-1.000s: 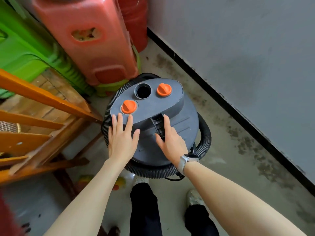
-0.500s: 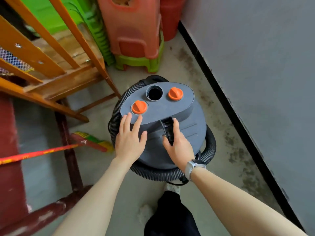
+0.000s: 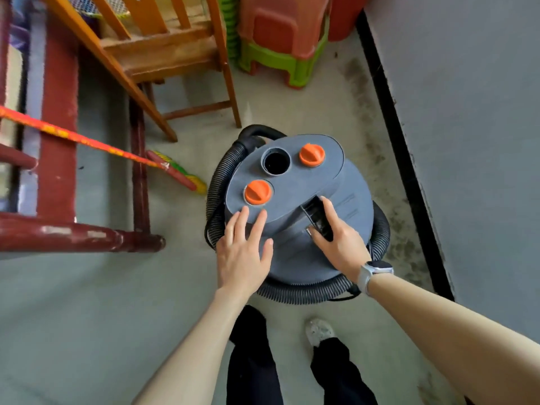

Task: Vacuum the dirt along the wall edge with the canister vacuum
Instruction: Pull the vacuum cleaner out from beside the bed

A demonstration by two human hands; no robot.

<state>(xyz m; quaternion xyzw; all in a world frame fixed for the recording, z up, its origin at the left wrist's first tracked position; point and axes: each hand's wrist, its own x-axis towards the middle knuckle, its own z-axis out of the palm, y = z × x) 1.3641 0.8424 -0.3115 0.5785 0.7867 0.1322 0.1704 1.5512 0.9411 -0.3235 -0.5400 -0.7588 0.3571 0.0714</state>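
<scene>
A grey canister vacuum (image 3: 339,209) stands on the floor in front of me, with two orange knobs and an open round port on its top. A black ribbed hose (image 3: 304,292) is coiled around its body. My left hand (image 3: 242,252) lies flat on the near left of the lid with straight fingers. My right hand (image 3: 339,241) holds the black handle recess (image 3: 317,217) at the lid's middle, thumb on one side, fingers on the other. Dark dirt (image 3: 400,226) streaks the floor along the wall's black skirting (image 3: 409,171) to the right.
A grey wall (image 3: 467,112) runs along the right. Orange wooden chairs (image 3: 163,54) and stacked red and green plastic stools (image 3: 280,39) stand ahead. A dark red wooden frame (image 3: 73,235) is at left, and a broom (image 3: 175,173) lies beside the vacuum. My feet are below it.
The vacuum has come back away from the stools and chairs, along the wall. My right hand has shifted its hold around the handle; my left hand stays flat on the lid.
</scene>
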